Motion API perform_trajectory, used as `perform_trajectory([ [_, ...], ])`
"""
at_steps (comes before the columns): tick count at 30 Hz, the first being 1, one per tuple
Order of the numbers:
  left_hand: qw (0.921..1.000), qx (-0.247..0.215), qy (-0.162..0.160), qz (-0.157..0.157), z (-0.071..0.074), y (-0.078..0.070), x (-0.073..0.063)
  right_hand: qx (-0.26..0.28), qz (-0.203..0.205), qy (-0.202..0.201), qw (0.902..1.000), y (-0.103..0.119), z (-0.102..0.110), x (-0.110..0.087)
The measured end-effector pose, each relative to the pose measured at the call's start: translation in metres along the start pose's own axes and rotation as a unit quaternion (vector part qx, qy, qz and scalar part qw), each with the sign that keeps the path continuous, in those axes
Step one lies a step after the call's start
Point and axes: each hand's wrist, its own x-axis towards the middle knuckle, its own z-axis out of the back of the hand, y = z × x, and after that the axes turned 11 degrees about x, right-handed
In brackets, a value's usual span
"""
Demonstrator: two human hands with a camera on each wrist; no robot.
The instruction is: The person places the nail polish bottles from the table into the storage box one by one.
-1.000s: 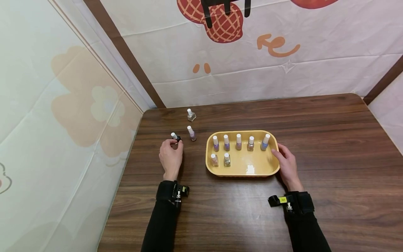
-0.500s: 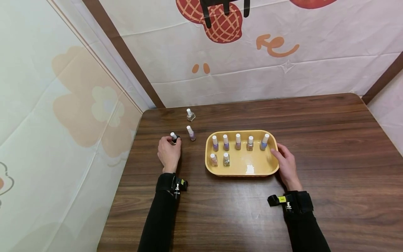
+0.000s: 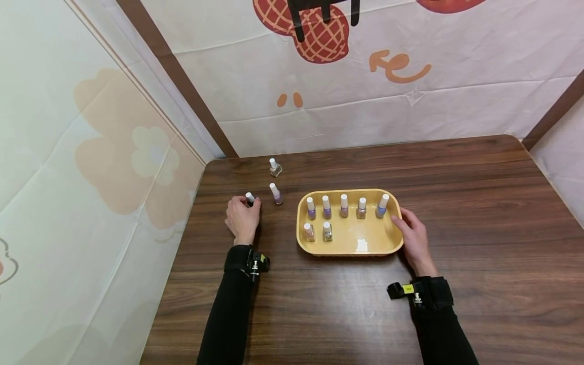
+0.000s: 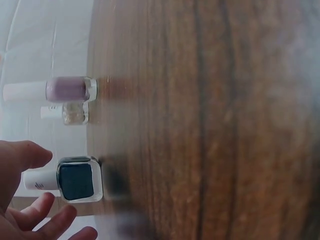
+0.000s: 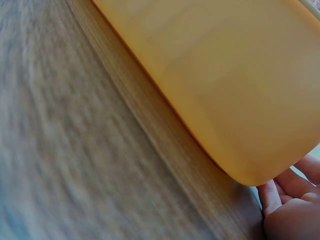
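Observation:
In the head view, my left hand (image 3: 243, 218) is around a dark nail polish bottle (image 4: 77, 181) with a white cap, standing upright on the table. The left wrist view shows the thumb and fingers spread on either side of this bottle, with gaps between. Beyond it stand a lilac nail polish bottle (image 3: 276, 194) and a clear glittery one (image 3: 275, 168). My right hand (image 3: 414, 241) holds the right end of a yellow tray (image 3: 374, 243), thumb over the rim; its other fingers are partly hidden. Several nail polish bottles (image 3: 344, 207) stand inside in two rows.
The brown wooden table (image 3: 479, 213) extends to a white printed cloth (image 3: 456, 111) behind it. Another pale cloth (image 3: 105, 213) hangs along the left edge. Inside the tray, the front row of bottles takes up the left part.
My left hand has shifted slightly forward and left around the dark bottle, which stays in place. The right hand and the tray have not visibly moved.

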Motion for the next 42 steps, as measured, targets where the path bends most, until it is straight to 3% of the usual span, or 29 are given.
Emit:
perform_trajectory([
  [20, 0.9997, 0.023, 0.010, 0.005, -0.0001, -0.0006, 0.0055, -0.019, -0.007, -0.003, 0.9998, -0.0026, 0.0000, 0.0024],
  [42, 0.9985, 0.049, 0.021, -0.014, 0.0036, -0.0032, 0.0062, -0.016, -0.013, -0.008, 0.9998, -0.0010, -0.0010, 0.0023],
])
